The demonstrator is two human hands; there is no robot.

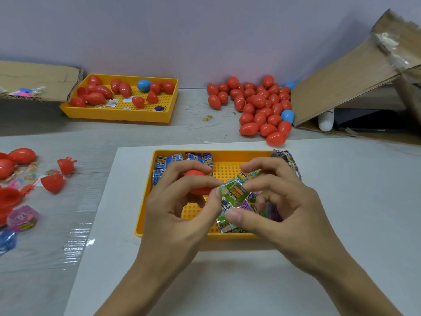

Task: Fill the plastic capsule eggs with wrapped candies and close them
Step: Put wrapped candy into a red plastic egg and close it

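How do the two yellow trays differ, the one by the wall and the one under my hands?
The far tray holds mostly red plastic eggs and egg halves, plus one blue egg; the near tray holds wrapped candies. The far tray sits on bare table; the near tray rests on a white sheet. Both are yellow, rectangular, with perforated floors.

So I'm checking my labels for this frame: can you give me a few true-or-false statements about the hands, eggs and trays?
1. The left hand holds a red egg piece. True.
2. The right hand is empty. False: its fingers pinch a green wrapped candy.
3. Both hands work over the near yellow tray. True.
4. The pile of closed eggs is mostly blue. False: nearly all are red, with a couple of blue ones.
5. The far yellow tray holds only candies. False: it holds mostly red eggs.
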